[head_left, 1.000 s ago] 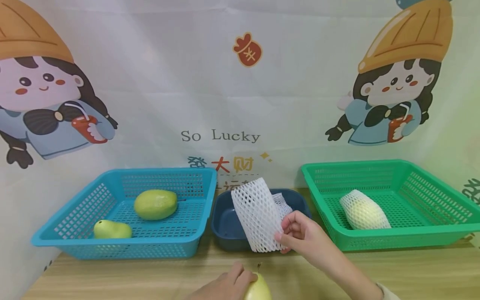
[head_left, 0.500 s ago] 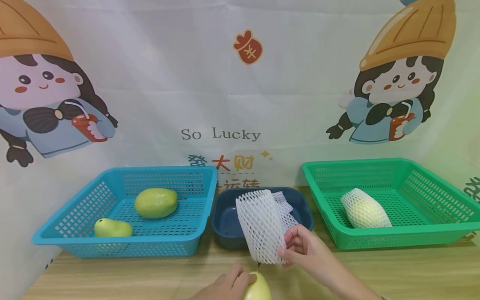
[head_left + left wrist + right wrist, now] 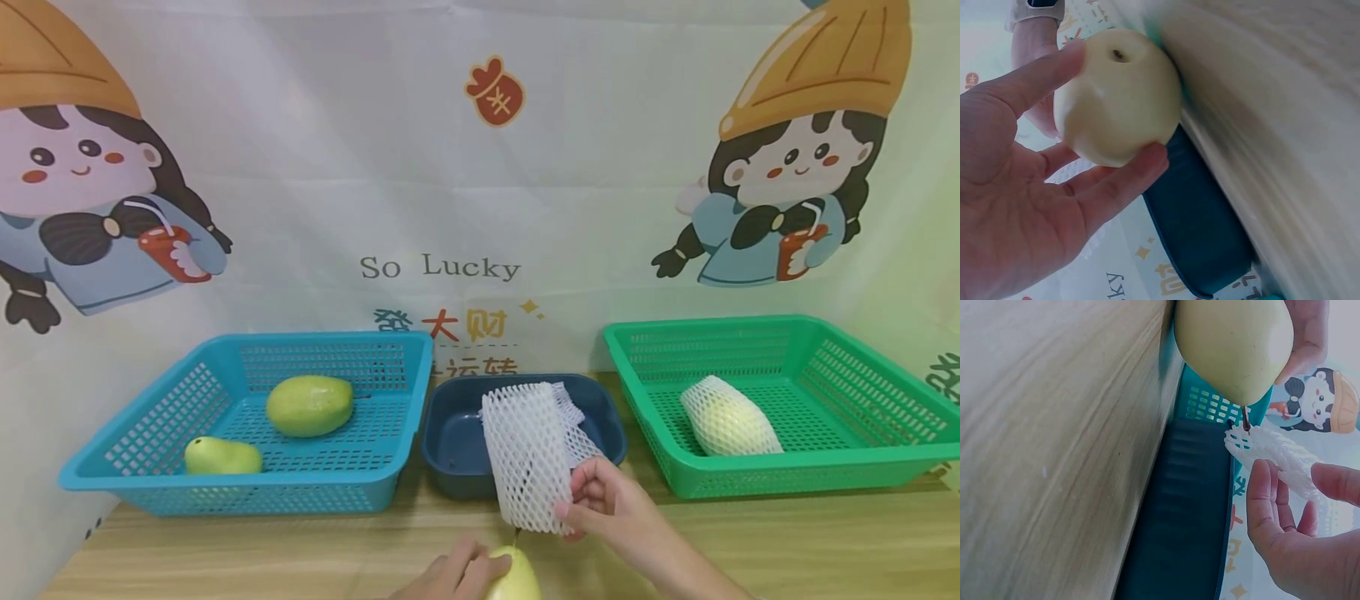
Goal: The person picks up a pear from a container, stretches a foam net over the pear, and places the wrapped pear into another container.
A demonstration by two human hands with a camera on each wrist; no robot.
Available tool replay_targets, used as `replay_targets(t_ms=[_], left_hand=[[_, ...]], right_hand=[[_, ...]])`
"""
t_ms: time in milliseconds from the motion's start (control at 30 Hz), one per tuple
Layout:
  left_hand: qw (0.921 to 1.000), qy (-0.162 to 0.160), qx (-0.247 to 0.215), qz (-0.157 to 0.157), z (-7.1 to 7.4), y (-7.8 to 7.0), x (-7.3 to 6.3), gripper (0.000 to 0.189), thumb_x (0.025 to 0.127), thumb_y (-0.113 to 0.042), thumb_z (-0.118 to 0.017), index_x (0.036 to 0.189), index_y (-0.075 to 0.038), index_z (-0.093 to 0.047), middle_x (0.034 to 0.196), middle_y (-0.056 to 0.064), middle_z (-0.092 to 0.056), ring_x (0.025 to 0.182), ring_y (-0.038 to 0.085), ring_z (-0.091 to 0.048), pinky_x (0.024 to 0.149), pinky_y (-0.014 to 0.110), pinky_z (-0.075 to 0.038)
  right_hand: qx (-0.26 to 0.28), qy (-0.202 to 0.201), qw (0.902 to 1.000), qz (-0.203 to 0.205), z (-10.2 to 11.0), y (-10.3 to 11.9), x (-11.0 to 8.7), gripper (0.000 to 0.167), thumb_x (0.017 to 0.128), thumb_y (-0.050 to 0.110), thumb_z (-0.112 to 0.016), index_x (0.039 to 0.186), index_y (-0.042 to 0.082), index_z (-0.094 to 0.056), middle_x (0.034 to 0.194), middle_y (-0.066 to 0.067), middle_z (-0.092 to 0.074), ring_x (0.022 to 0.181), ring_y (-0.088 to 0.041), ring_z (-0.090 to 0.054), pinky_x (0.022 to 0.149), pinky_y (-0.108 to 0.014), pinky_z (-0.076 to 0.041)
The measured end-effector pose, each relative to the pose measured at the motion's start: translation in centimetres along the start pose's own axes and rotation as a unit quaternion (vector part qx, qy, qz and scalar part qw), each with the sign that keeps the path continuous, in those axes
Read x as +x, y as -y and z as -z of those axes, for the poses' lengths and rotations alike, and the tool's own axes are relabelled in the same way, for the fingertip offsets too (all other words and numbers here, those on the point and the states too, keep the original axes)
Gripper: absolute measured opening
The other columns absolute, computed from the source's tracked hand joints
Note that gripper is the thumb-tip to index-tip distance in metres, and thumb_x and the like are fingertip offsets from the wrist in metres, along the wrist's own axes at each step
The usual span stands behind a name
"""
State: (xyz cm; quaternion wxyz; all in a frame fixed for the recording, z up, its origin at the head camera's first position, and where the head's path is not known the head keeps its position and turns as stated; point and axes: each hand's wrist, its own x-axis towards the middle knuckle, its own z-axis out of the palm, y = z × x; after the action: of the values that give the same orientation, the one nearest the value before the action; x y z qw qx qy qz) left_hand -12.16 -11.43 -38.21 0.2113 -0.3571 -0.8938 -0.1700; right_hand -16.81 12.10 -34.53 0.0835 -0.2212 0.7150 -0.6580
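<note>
In front of the navy tub [image 3: 456, 485], the left hand [image 3: 453, 575] is gripping a pear [image 3: 517, 578], seemingly steadying it; the right hand [image 3: 626, 518] is pinching foam netting [image 3: 525, 458] near the stem [image 3: 517, 537].

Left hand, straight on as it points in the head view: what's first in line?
Beyond the pear it holds, likely the net pinched by the right hand; depth is unclear.
</note>
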Motion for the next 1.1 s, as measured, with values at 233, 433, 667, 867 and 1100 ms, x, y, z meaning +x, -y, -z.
replay_targets(t_ms=[233,433,667,867,1100], left_hand=[[0.9979,-0.064,0.009,-0.009,-0.16,-0.07,-0.68,0.042,0.084,-0.048,-0.062,0.115,-0.020,-0.060,0.099,-0.011,-0.054,0.076,0.001,-0.055,0.056,0.008,-0.040],[0.9965,-0.083,0.011,0.003,-0.31,-0.28,-0.93,0.042,0.081,-0.047,-0.066,0.113,-0.021,-0.061,0.099,-0.012,-0.055,0.077,-0.001,-0.055,0.056,0.007,-0.040],[0.9930,-0.113,0.034,-0.014,-0.30,-0.16,-0.96,0.043,0.073,-0.039,-0.075,0.109,-0.019,-0.062,0.096,-0.011,-0.053,0.074,-0.002,-0.053,0.053,0.006,-0.037],[0.9914,-0.123,0.041,-0.019,-0.34,-0.25,-0.83,0.045,0.070,-0.038,-0.078,0.107,-0.019,-0.062,0.093,-0.011,-0.052,0.070,-0.001,-0.052,0.049,0.006,-0.035],[0.9909,-0.125,0.031,-0.037,-0.37,-0.13,-0.93,0.044,0.072,-0.038,-0.077,0.108,-0.018,-0.061,0.093,-0.010,-0.050,0.069,-0.001,-0.051,0.050,0.005,-0.035]], right_hand=[[0.004,-0.004,0.9998,-0.021,0.08,0.06,-0.22,0.031,0.088,0.009,-0.060,0.099,-0.009,-0.037,0.084,-0.002,-0.054,0.073,-0.008,-0.059,0.069,-0.028,-0.052],[0.008,0.004,0.9996,-0.027,0.19,0.08,-0.24,0.030,0.089,0.011,-0.060,0.099,-0.007,-0.038,0.082,-0.001,-0.055,0.070,-0.013,-0.060,0.068,-0.028,-0.052],[0.010,0.009,0.9994,-0.033,0.18,0.03,-0.24,0.029,0.089,0.012,-0.060,0.098,-0.005,-0.039,0.082,-0.001,-0.055,0.069,-0.012,-0.060,0.067,-0.029,-0.052],[0.014,0.021,0.9990,-0.036,-0.09,-0.01,-0.19,0.027,0.088,0.012,-0.061,0.097,-0.004,-0.040,0.082,-0.001,-0.057,0.071,-0.010,-0.058,0.067,-0.029,-0.052],[0.034,0.012,0.9985,-0.042,-0.30,0.21,-0.29,0.024,0.090,0.012,-0.058,0.100,-0.002,-0.040,0.083,0.001,-0.056,0.069,-0.012,-0.058,0.070,-0.030,-0.052]])
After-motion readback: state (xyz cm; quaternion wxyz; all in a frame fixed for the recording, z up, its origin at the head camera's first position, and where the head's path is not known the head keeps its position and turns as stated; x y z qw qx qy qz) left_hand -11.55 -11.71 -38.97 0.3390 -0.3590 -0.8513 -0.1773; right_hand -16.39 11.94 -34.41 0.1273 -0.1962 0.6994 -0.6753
